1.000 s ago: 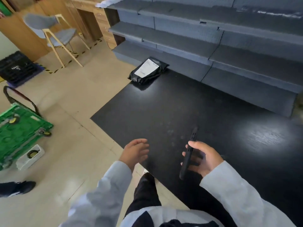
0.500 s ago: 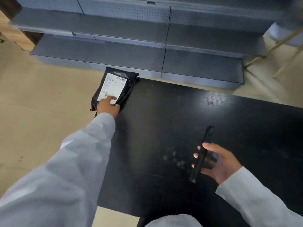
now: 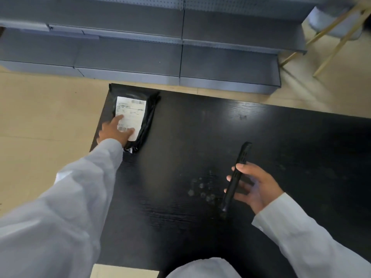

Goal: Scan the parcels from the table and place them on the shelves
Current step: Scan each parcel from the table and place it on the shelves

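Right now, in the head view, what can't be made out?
- Label text on the black parcel: too small and blurred; left hand covers its lower corner.
- Handheld scanner face: seen edge-on in the right hand.
- Upper grey shelves: cut off by the top edge.
- Chair: cropped at the top right.
- Table near edge: hidden by sleeves.

Only one thing carries print: a white shipping label [image 3: 130, 117] stuck on the black parcel [image 3: 149, 115], which lies at the table [image 3: 200, 137] corner toward 10 o'clock. The label bears a barcode along its upper right edge, a second barcode near its lower left, and several lines of small dark print between them. All of it is too small and blurred to read; no word, number or brand can be made out. The fingers [image 3: 120, 118] of the left hand [image 3: 112, 132] cover part of the label's lower left.
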